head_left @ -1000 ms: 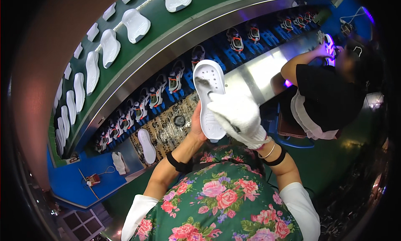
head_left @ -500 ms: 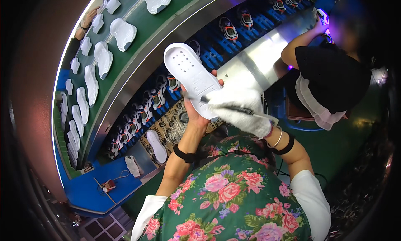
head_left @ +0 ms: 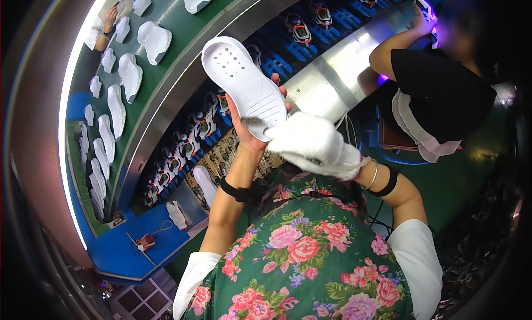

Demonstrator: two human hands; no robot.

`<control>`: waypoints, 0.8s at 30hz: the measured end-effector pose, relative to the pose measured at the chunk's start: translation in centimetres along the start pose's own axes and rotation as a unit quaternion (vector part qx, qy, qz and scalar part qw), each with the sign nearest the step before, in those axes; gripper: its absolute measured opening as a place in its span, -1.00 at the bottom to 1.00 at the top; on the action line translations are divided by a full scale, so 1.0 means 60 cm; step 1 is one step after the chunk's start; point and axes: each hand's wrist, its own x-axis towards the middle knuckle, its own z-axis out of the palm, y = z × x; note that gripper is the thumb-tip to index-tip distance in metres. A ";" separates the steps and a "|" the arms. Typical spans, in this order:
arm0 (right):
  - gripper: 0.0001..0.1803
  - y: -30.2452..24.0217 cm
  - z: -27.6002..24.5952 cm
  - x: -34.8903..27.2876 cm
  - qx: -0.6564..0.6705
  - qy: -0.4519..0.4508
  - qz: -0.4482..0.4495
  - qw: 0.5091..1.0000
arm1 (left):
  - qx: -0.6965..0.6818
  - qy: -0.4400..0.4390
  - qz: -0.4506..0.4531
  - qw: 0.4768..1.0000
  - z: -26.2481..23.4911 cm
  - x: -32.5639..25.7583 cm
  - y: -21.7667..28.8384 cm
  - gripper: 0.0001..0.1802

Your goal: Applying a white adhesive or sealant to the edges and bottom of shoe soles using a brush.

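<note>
A white shoe sole (head_left: 252, 92), with a cluster of small holes at its upper end, is held up in front of me. My bare left hand (head_left: 249, 136) is closed around it from below, its fingertips showing past the right edge. My right hand (head_left: 310, 145), in a white knit glove, is closed at the sole's lower end. From its fingers a brush (head_left: 254, 122) with dark, blurred bristles reaches over the sole's surface; the glove hides most of its handle. Another white sole (head_left: 205, 182) lies on patterned cardboard (head_left: 226, 153) beyond my left forearm.
White soles (head_left: 116, 112) line a green conveyor (head_left: 147, 79) at the left. Below it, shoe uppers (head_left: 299, 31) stand on a rack with blue supports. A blue table (head_left: 119, 250) is at lower left. At right a co-worker (head_left: 438, 92) holds a shoe under purple light.
The sole and both my hands have shifted slightly up and left. The brush's bristles now lie farther out over the sole. A co-worker's hand by the conveyor has moved.
</note>
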 end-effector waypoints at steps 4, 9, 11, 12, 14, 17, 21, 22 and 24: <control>-0.76 -0.004 -0.014 0.001 0.116 -0.041 0.059 0.991 | 0.044 -0.006 -0.012 0.999 0.001 -0.008 0.007 -0.09; -0.78 0.003 -0.003 -0.006 -0.018 -0.004 -0.001 1.000 | 0.094 -0.012 -0.055 0.994 0.005 -0.006 0.028 -0.02; -0.80 -0.021 -0.009 0.005 0.078 -0.044 0.020 0.996 | 0.080 -0.033 -0.076 0.993 0.006 -0.004 0.036 0.03; -0.83 -0.020 -0.013 0.002 0.149 -0.059 0.083 0.984 | 0.139 0.000 -0.079 0.987 0.007 -0.007 0.039 0.02; -0.89 -0.011 -0.019 -0.005 0.249 -0.023 0.176 0.952 | 0.180 0.021 -0.108 0.977 0.018 0.001 0.042 0.05; -0.80 0.008 -0.037 0.000 0.082 0.018 0.110 0.990 | 0.235 0.013 -0.121 0.964 0.021 0.003 0.051 0.07; -0.69 -0.002 -0.017 -0.028 -0.037 -0.050 -0.043 0.997 | 0.211 -0.023 -0.170 0.962 0.019 0.017 0.065 0.08; -0.70 -0.011 -0.017 -0.030 -0.005 -0.058 -0.033 0.998 | 0.248 -0.053 -0.176 0.951 0.023 0.026 0.063 0.09; -0.80 -0.025 -0.032 -0.025 0.112 -0.094 0.052 0.988 | 0.220 -0.078 -0.171 0.957 0.031 0.031 0.050 0.09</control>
